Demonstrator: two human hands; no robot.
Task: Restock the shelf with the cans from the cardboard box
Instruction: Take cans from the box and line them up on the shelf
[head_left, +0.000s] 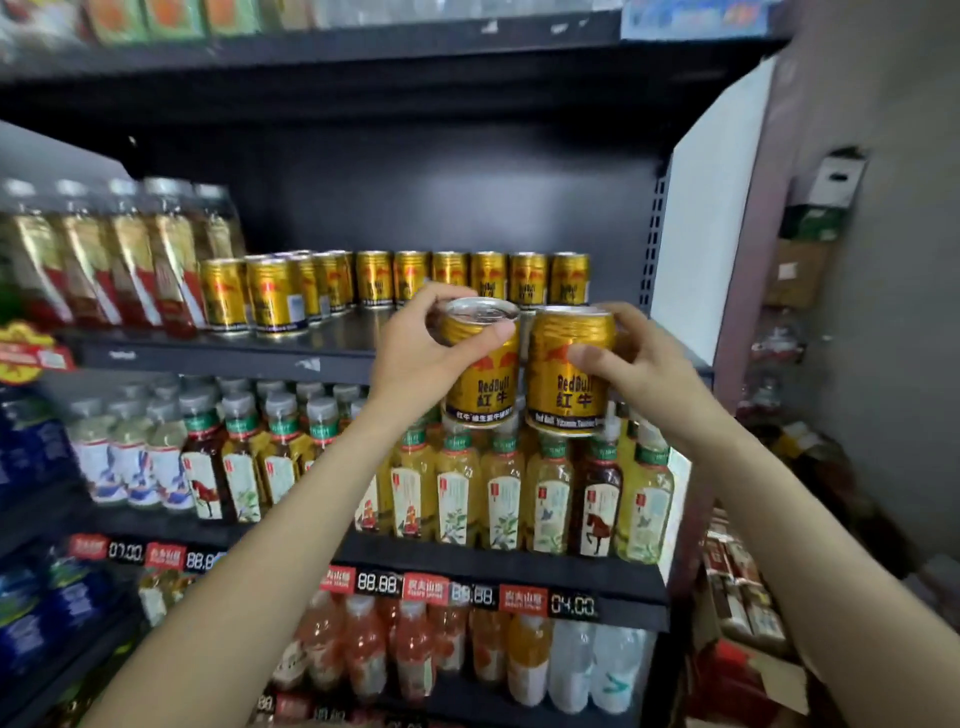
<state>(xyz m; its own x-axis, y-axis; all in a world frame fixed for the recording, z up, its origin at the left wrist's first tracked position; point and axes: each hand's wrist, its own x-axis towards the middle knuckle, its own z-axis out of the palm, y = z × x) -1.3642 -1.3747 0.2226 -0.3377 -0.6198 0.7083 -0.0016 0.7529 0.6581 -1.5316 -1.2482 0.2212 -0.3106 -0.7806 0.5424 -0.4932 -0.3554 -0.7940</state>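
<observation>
Mid-aisle, 2 gold Red Bull cans are raised side by side before the dark shelf (208, 353). The left hand (415, 353) curls its fingers around the left can (480, 374), thumb near the rim; the right hand (639, 364) grips the right can (563, 379), thumb across its label. Both cans hang just in front of the shelf edge. Behind them, a row of shelved cans (395, 278) lines the back, glass bottles (104, 260) stand at left, and tea bottles (498, 493) fill the tier below.
</observation>
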